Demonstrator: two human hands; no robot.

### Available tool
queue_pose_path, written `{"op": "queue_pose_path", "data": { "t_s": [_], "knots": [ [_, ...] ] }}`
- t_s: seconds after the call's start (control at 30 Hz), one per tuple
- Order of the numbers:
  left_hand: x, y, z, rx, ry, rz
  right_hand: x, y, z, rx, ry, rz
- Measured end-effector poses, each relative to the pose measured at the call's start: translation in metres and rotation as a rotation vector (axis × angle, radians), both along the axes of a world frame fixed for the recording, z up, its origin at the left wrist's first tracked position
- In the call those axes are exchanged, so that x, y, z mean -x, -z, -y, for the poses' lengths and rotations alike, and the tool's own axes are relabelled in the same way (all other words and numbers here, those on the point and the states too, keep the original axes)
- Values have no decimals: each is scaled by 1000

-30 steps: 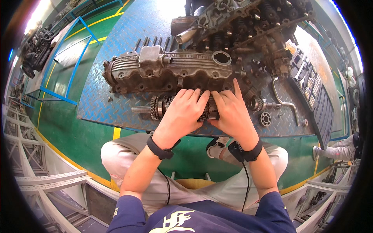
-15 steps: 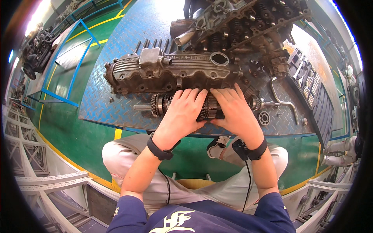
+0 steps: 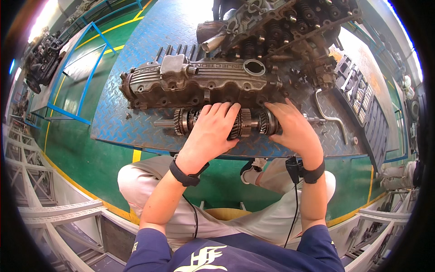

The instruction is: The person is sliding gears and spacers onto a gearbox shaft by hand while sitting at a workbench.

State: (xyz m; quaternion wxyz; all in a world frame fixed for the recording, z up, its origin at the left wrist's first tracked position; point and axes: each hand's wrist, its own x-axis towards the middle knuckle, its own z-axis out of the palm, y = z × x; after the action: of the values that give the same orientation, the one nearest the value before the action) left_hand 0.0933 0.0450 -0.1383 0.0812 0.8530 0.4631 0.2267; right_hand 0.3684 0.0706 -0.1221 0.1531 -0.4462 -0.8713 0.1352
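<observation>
The blue checker-plate platform (image 3: 136, 122) carries everything here, and nothing large on it has shifted over the last second: the grimy valve cover (image 3: 199, 84) lies across it as before, with the cylinder head (image 3: 290, 27) and its valve springs behind and the open socket tray (image 3: 362, 104) off to the right. What has changed is at the geared transmission shaft (image 3: 247, 123), which lies on the plate just in front of the valve cover, its splined end sticking out to the left. A second ago both hands sat close together over its middle; now they have drawn apart along it. The left hand (image 3: 209, 131) rests palm down over the middle gears, fingers curled over their top, while the right hand (image 3: 293, 129) has slid to the right-hand end and wraps the last gear and bearing there. More of the shaft's gear teeth show between the hands than before, so I judge the hold has been spread for steadier control of a heavy, rolling part. Whether either hand truly grips or merely presses down cannot be told, since the palms hide the undersides and the fingertips' far side. A bent steel lever (image 3: 333, 120) lies just right of the shaft; the small parts near it are too small to name
</observation>
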Motion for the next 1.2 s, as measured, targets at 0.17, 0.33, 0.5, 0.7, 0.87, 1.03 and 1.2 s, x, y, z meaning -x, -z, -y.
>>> {"op": "queue_pose_path", "data": {
  "t_s": [0.17, 0.33, 0.5, 0.7, 0.87, 1.03, 1.2],
  "knots": [
    [1, 3, 0, -1, -6, 3, 5, 5, -3, -34, -6, 15],
    [1, 3, 1, -6, -7, 0, 9, 7, -2, -66, 22, 60],
    [1, 4, 1, -4, -10, 0, 10, 3, -2, -56, 28, 71],
    [3, 6, 0, -24, -3, 20, 7, 6, -4, -56, 21, 32],
    [6, 6, -5, -24, 30, 85, -1, 7, -8, 3, -8, -41],
    [8, 8, -6, -27, 34, 106, 0, 8, -8, -7, -17, -50],
    [10, 9, -7, -29, 28, 111, 3, 11, -6, -36, -23, -101]
  ]
}}
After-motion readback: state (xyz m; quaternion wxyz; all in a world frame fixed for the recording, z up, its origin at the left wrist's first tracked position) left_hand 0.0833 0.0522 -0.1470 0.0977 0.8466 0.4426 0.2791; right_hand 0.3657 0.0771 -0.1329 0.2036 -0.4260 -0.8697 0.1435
